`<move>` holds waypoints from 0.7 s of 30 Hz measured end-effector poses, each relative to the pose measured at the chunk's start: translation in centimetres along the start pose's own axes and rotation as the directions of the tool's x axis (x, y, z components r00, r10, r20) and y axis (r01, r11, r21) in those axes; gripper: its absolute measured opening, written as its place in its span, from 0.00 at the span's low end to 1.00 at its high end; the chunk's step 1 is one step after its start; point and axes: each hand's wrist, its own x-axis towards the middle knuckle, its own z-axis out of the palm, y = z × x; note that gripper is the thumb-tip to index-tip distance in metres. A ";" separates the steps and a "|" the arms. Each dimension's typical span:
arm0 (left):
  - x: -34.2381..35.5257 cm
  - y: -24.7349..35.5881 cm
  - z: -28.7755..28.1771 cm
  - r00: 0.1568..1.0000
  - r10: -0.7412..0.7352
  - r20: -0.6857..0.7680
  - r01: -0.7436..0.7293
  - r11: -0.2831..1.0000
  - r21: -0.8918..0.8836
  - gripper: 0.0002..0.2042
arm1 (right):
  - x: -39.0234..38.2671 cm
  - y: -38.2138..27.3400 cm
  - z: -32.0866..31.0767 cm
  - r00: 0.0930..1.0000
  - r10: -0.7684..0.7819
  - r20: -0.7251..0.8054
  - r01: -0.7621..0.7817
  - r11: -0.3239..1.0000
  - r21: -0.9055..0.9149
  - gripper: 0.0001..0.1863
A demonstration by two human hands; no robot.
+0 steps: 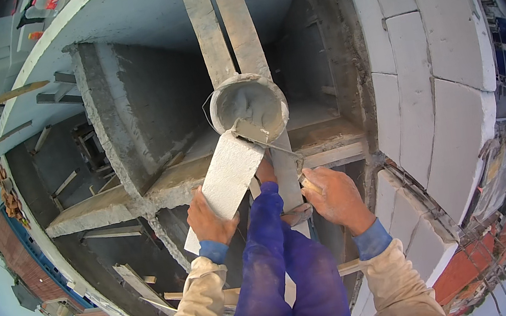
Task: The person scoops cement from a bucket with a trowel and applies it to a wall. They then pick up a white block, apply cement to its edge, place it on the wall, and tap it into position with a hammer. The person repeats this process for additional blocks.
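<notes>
My left hand (211, 221) grips a long white lightweight concrete block (227, 174) by its side. The block slants up toward the bucket. In my right hand (338, 199) is a trowel (252, 131), held by its wooden handle. Its mortar-smeared blade meets the block's far end, beside the bucket's near rim. The round bucket (215, 112), with a thin wire handle, contains wet grey mortar (249, 102). Both my hands are closed on what they hold.
Two wooden planks (206, 26) run away from me over a deep drop, with the bucket on them. My bare feet (297, 215) are on narrow boards. At right rises a white block wall (408, 54); concrete beams (92, 210) and open shafts lie left. Rebar (483, 254) sticks out lower right.
</notes>
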 end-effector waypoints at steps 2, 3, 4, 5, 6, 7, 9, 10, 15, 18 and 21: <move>0.0 0.2 -0.1 1.000 -0.018 0.014 0.017 0.999 0.041 0.58 | -1.7 -0.9 -1.1 0.999 0.009 -0.041 -0.002 0.986 0.167 0.24; 0.0 0.3 -0.2 1.000 -0.006 0.006 0.005 0.999 0.040 0.59 | -1.7 -1.2 -1.2 0.995 0.097 -0.015 -0.092 0.976 0.196 0.25; 0.0 0.4 -0.3 1.000 -0.018 0.025 0.017 0.999 0.043 0.59 | -1.4 -1.3 -1.0 0.994 0.028 -0.101 -0.011 0.986 0.166 0.25; 0.1 0.6 -0.3 0.999 -0.020 0.031 0.019 0.999 0.029 0.59 | -0.5 -1.4 -0.3 0.986 0.039 -0.163 -0.018 0.991 0.130 0.25; 0.1 0.7 -0.3 0.999 -0.030 0.034 0.030 1.000 0.008 0.59 | 0.3 -1.6 0.8 0.974 0.069 -0.214 -0.048 0.993 0.105 0.25; 0.3 0.8 -0.3 0.999 -0.030 0.043 0.029 0.999 0.016 0.59 | 0.6 -1.9 2.1 0.975 0.068 -0.214 -0.046 0.994 0.104 0.24; 0.5 0.9 -0.4 0.999 -0.022 0.043 0.022 1.000 0.011 0.59 | 0.1 -2.5 4.6 0.981 0.116 -0.156 -0.095 0.987 0.132 0.24; 0.6 0.9 -0.5 0.997 -0.049 0.067 0.048 0.999 0.021 0.59 | -1.0 -2.4 5.2 0.976 0.107 -0.189 -0.082 0.987 0.136 0.24; 0.4 0.3 -1.4 0.999 0.023 0.031 -0.023 1.000 -0.003 0.59 | -8.2 0.9 1.0 0.979 0.117 -0.167 -0.115 0.993 0.022 0.23; -0.2 -0.1 -2.0 0.998 0.049 0.032 -0.049 0.999 0.012 0.58 | -7.4 3.4 -1.4 0.971 0.119 -0.208 -0.127 0.992 -0.022 0.23; -0.5 -0.3 -2.6 0.997 0.050 0.054 -0.050 0.999 0.001 0.58 | -0.6 5.1 -1.0 0.971 0.143 -0.189 -0.148 0.989 -0.012 0.24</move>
